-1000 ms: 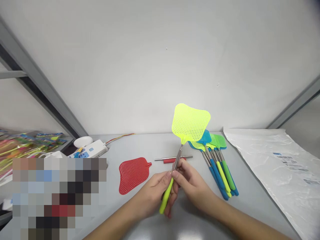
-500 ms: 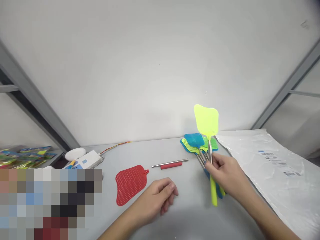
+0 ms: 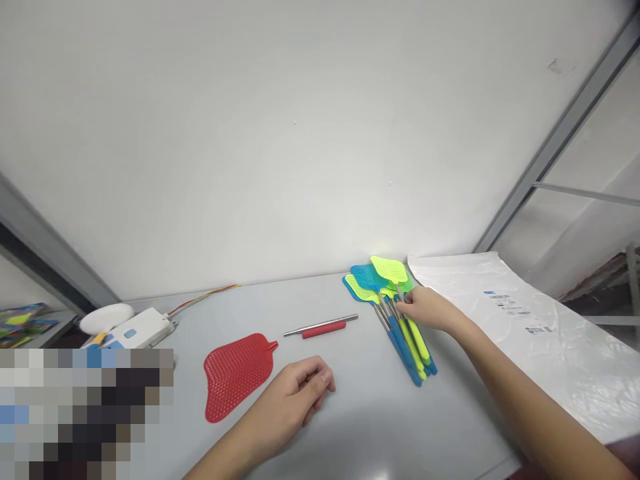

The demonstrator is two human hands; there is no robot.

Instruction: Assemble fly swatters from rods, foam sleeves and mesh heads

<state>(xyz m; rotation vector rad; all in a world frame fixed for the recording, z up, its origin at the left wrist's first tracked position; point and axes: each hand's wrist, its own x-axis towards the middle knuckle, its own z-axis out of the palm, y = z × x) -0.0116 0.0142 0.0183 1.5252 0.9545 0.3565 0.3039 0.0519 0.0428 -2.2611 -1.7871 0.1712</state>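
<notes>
My right hand (image 3: pixel 427 308) pinches the metal rod of a yellow-green fly swatter (image 3: pixel 389 269), which lies on top of a pile of blue and green fly swatters (image 3: pixel 365 279). The pile's handles (image 3: pixel 406 350) point toward me. My left hand (image 3: pixel 306 390) rests on the table with its fingers curled in and nothing visible in them. Just left of it lies a red swatter head (image 3: pixel 239 375), apart from its rod. Beyond the left hand a thin metal rod (image 3: pixel 320 325) and a red handle (image 3: pixel 324 329) lie side by side.
A white power strip (image 3: pixel 143 328) with a cable (image 3: pixel 204 297) and a white oval object (image 3: pixel 106 319) stand at the left. To the right a white plastic bag (image 3: pixel 465 320) with a printed label covers the table. A pale wall (image 3: pixel 300 167) rises behind. The lower left is pixelated.
My right hand has lowered the yellow-green fly swatter from upright onto the pile. My left hand has kept its curled pose. The view has shifted to the right.
</notes>
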